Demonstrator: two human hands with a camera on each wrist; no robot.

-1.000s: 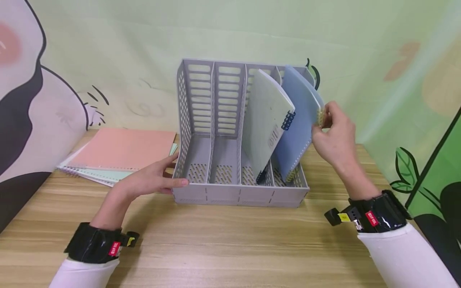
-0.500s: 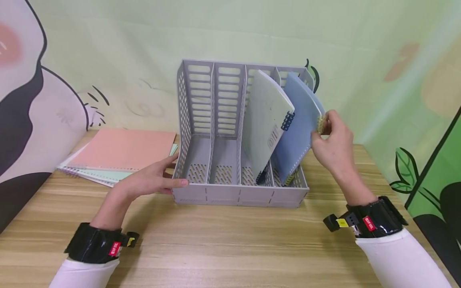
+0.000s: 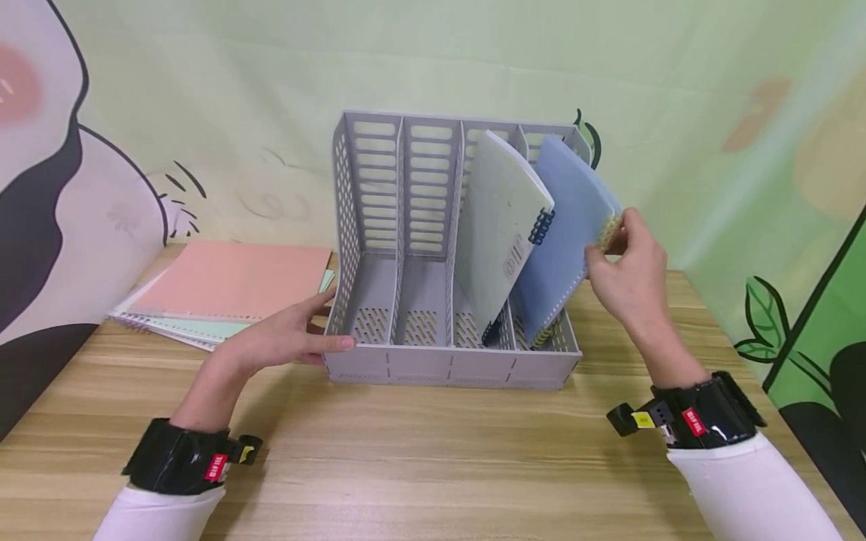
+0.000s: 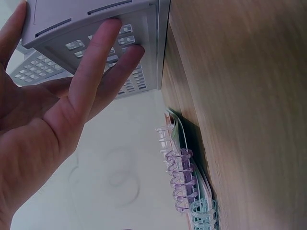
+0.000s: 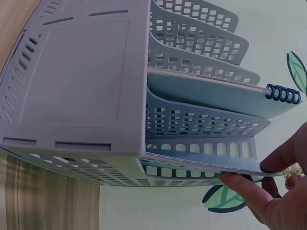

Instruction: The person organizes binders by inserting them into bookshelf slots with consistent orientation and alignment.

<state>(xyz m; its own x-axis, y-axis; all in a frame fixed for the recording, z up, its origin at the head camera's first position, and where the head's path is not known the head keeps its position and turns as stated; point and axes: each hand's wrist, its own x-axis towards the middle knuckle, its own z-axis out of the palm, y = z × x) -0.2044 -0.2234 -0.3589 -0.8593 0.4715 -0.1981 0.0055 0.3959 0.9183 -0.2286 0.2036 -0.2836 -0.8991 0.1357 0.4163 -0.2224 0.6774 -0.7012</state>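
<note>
A blue spiral notebook (image 3: 568,225) with a yellowish coil stands tilted in the rightmost compartment of the grey file organizer (image 3: 449,367). My right hand (image 3: 629,274) pinches its outer edge beside the upper coil, thumb and fingers on opposite faces in the right wrist view. My left hand (image 3: 287,336) rests against the organizer's left front corner. Its thumb lies at the front rim and its fingers (image 4: 96,62) stretch straight along the perforated side panel. A pale grey-green notebook (image 3: 501,225) with a dark blue coil leans in the compartment left of the blue one.
Left of the organizer, a stack of notebooks lies flat on the wooden table (image 3: 419,458), a pink notebook (image 3: 237,278) on top. Behind is a green printed backdrop (image 3: 284,75). Perforated dividers (image 3: 398,195) separate the organizer's compartments.
Over the second, the blue notebook has lowered slightly into its compartment with my right hand. Since half a second ago its coiled edge has swung slightly right. My left hand has kept its place.
</note>
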